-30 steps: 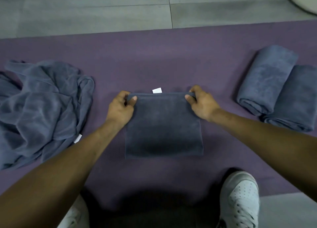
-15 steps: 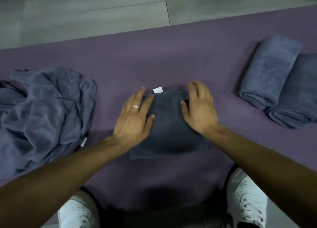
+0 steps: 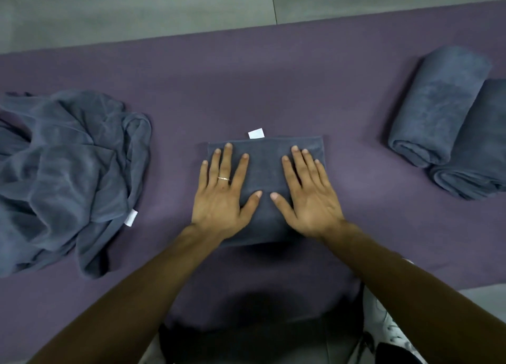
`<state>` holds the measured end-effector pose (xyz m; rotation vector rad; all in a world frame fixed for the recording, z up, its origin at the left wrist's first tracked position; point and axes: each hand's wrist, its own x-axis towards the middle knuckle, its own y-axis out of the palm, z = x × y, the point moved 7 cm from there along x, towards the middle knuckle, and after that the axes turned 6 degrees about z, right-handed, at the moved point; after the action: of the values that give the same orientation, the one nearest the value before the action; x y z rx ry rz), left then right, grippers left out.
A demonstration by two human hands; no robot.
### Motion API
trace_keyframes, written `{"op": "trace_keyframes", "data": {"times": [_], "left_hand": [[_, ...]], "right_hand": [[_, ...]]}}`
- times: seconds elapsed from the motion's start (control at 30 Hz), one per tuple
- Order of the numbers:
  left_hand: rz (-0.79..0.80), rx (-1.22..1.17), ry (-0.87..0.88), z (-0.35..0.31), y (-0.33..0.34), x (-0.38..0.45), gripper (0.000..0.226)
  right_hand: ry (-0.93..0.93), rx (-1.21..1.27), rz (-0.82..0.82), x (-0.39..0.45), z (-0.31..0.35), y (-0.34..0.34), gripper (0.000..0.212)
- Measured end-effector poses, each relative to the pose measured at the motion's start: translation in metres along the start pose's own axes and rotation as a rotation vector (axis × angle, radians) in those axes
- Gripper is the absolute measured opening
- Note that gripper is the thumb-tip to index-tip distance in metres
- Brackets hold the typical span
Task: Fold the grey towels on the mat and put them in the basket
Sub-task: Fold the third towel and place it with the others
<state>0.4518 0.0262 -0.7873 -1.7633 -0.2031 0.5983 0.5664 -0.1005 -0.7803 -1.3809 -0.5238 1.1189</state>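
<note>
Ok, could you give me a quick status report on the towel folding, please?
Left hand and right hand flat, pressing the folded towel. Two finished towels on mat, right. Unfolded pile waiting, left. Basket not in view.

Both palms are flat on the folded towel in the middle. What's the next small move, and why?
Probably lift the folded towel and carry it right to the two folded towels. The left hand and right hand lie flat on it, its edges look square and it looks as compact as those two. No basket is in view, so that stack seems the nearest goal. The crumpled towels come afterwards.
</note>
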Motion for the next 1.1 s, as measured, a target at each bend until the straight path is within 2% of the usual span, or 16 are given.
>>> {"op": "trace_keyframes", "data": {"times": [0.1,0.2,0.27,0.33,0.43,0.57,0.73,0.83,0.97,1.1], "left_hand": [[0.015,-0.046,-0.089,0.013,-0.003,0.001,0.079],[-0.001,-0.051,-0.077,0.014,-0.009,0.0,0.076],[-0.047,-0.058,0.013,0.006,-0.016,-0.007,0.066],[-0.117,-0.075,0.192,-0.007,-0.021,-0.026,0.053],[-0.123,-0.124,0.364,-0.013,-0.016,-0.059,0.047],[0.037,-0.04,0.363,-0.005,0.003,-0.073,0.07],[-0.049,-0.188,0.382,-0.001,-0.019,-0.067,0.053],[-0.16,-0.444,0.306,0.01,-0.041,-0.06,0.037],[-0.146,-1.027,-0.04,0.036,-0.05,-0.04,0.023],[-0.142,-1.254,-0.222,0.042,-0.051,-0.022,0.029]], "right_hand": [[0.026,-0.029,0.033,0.01,-0.013,-0.005,0.078],[0.052,-0.019,0.019,0.009,-0.015,-0.011,0.075],[-0.043,-0.006,-0.036,0.0,-0.002,-0.017,0.065],[-0.233,0.014,-0.119,-0.019,0.015,-0.018,0.052],[-0.38,0.043,-0.099,-0.051,0.021,-0.008,0.047],[-0.336,-0.003,0.035,-0.068,0.01,0.005,0.071],[-0.138,-0.071,0.084,-0.058,0.008,0.006,0.092],[-0.129,-0.064,0.059,-0.057,0.005,0.001,0.09],[-0.173,0.09,-0.04,-0.055,-0.016,-0.019,0.071],[0.106,0.663,-0.188,-0.043,-0.052,-0.05,0.031]]}}
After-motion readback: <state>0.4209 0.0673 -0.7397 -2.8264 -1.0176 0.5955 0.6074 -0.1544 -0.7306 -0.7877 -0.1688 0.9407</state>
